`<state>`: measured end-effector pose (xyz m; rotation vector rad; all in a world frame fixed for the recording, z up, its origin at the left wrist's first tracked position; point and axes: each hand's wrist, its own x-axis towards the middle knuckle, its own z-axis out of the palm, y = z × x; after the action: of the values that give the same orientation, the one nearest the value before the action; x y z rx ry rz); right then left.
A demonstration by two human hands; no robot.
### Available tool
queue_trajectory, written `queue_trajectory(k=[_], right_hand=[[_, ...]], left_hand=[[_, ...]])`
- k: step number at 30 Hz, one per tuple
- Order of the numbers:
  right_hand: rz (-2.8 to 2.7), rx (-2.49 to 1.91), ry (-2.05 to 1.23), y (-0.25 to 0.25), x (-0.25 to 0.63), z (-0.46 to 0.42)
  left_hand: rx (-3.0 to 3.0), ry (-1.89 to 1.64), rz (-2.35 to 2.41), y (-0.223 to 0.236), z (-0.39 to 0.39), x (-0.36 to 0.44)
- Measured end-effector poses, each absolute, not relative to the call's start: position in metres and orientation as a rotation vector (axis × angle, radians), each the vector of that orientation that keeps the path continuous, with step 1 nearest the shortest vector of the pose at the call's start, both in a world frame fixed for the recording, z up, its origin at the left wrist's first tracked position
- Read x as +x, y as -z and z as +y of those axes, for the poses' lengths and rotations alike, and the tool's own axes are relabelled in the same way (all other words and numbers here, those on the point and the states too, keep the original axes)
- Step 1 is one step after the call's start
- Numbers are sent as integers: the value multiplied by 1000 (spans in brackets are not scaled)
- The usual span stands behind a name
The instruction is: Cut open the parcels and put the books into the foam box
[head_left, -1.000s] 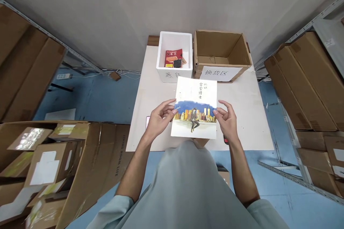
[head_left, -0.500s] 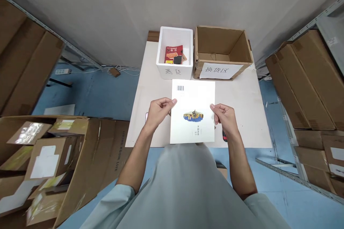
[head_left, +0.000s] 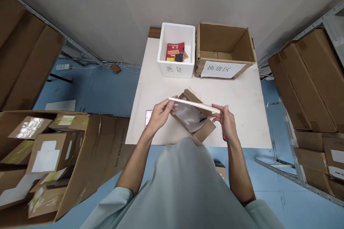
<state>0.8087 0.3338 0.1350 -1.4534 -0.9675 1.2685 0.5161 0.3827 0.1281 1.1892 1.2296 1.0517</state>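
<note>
A thin book (head_left: 194,105) is held edge-on, so only its pale narrow edge shows; its covers are out of sight. My left hand (head_left: 160,114) grips one end between thumb and fingers. At the other end, slightly lower, my right hand (head_left: 225,118) pinches it too. Beneath the book, an opened small cardboard box (head_left: 205,131) lies askew on the table (head_left: 242,103), with crumpled clear plastic wrap (head_left: 188,115) inside. A phone with a lit screen (head_left: 148,117) lies by my left wrist. Partly hidden behind my right wrist is a small red and black object (head_left: 224,137).
Behind stand a white foam box (head_left: 176,69) holding a red book (head_left: 175,52) and an open cardboard carton (head_left: 224,57) with a handwritten label. To the left, a large carton (head_left: 102,157) holds several parcels. Shelves with boxes (head_left: 306,82) flank the right side.
The book went from front cover facing me, to back cover, to edge-on between both hands. The small cardboard box beneath it has come into view.
</note>
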Motion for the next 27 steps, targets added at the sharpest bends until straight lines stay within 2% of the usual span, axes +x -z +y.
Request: queue_trajectory(k=[6, 18, 23, 27], right_hand=[[-981, -1553, -1180, -113, 816, 317], [-874, -1483, -1405, -58, 799, 294], [-1011, -1443, -1261, -73, 791, 364], [-1204, -1321, -1079, -110, 779, 472]], left_hand=[[1033, -951, 1163, -110, 366, 511], [861, -680, 1113, -80, 322, 481], [937, -779, 1107, -94, 362, 468], [1066, -994, 1176, -124, 446, 466]])
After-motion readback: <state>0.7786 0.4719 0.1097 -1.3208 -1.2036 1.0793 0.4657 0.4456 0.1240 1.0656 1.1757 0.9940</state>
